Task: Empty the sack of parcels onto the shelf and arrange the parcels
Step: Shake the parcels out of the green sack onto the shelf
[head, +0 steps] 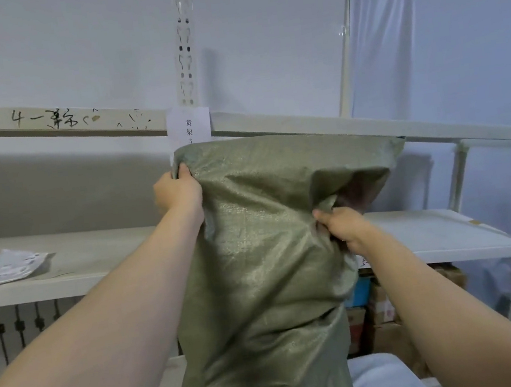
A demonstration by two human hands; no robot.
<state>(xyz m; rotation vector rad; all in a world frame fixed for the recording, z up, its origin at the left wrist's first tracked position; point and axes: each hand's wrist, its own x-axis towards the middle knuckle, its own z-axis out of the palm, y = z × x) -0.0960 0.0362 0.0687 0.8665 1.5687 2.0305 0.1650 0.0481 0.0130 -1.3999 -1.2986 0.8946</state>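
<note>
Head camera shows me the green woven sack (pixel 256 258) upright between my arms, in front of the shelf (pixel 109 251). My left hand (pixel 177 192) pinches its top left corner. My right hand (pixel 341 227), lower down, grips a bunched fold on its right side. Well left of the left hand, a flat grey parcel (pixel 13 265) lies on the shelf.

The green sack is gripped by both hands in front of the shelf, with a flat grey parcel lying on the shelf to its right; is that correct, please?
Not quite. The head view shows the flat grey parcel on the shelf to the left of the green sack, not its right. The left hand and right hand do both grip it.
</note>
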